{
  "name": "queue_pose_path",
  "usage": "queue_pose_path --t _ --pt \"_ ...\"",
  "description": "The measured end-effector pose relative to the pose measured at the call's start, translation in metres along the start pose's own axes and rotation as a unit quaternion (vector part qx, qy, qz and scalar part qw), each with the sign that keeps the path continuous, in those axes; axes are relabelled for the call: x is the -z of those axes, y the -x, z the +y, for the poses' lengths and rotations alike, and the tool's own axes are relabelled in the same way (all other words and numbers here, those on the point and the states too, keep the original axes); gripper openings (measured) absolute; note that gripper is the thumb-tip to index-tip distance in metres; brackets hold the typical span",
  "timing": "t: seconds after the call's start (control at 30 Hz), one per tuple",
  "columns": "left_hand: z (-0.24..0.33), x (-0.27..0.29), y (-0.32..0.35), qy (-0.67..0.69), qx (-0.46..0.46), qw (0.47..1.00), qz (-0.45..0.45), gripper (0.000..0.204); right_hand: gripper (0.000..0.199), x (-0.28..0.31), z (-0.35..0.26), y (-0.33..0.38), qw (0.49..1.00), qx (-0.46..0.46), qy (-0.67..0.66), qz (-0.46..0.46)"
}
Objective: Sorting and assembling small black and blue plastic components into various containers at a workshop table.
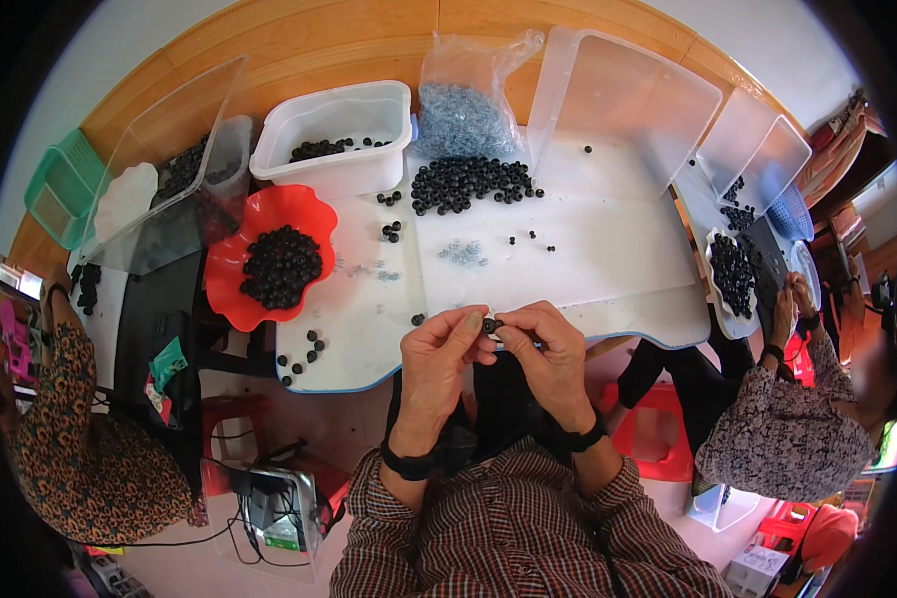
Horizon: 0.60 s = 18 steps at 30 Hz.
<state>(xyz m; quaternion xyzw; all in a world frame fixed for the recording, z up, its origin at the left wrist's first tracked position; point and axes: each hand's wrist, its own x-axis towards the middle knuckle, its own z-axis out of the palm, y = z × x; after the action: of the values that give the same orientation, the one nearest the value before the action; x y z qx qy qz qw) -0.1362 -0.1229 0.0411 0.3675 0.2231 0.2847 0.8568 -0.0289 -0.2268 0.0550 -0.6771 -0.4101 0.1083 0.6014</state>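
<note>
My left hand (437,364) and my right hand (550,361) meet just over the table's near edge. Between their fingertips they pinch a small round black part (489,326) with a lighter centre; its exact kind is too small to tell. A heap of similar black parts (468,185) lies farther back on the white table (588,269). Small clear pieces (463,253) are scattered before that heap. More black parts fill a red scalloped bowl (219,274) on the left, and a few lie loose near the table's left corner.
A white tub (334,184) with black parts and a bag of clear pieces (463,115) stand at the back. A translucent bin (628,90) is tipped up beside them. People sit at left (100,439) and right (782,439); a white scalloped dish (718,289) is at the right.
</note>
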Motion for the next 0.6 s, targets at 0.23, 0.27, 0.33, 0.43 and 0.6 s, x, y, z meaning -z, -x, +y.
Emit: queue_pose_path --t 0.23,0.27,0.33,0.43,0.6 --pt "-0.0033 0.0018 0.0002 0.005 -0.004 1.0 -0.01 0.019 0.012 -0.0013 0.0015 0.0026 1.0 0.008 0.0 0.0" --pt "-0.0045 0.0027 0.0 0.005 -0.005 1.0 -0.016 0.018 0.012 -0.0015 0.002 0.003 1.0 0.008 0.001 0.002" --pt "-0.0062 0.0044 -0.0001 -0.008 -0.004 1.0 -0.017 0.018 0.012 -0.0017 0.0032 0.0038 1.0 0.01 0.003 0.001" --pt "-0.006 0.0051 0.0003 -0.029 -0.008 0.999 -0.018 0.018 0.012 -0.0025 0.0054 0.0047 1.0 0.017 0.01 -0.002" --pt "-0.0047 0.0036 0.0017 -0.084 -0.022 0.996 0.0 0.019 0.014 -0.0043 0.0062 0.0037 0.998 0.047 0.043 -0.005"
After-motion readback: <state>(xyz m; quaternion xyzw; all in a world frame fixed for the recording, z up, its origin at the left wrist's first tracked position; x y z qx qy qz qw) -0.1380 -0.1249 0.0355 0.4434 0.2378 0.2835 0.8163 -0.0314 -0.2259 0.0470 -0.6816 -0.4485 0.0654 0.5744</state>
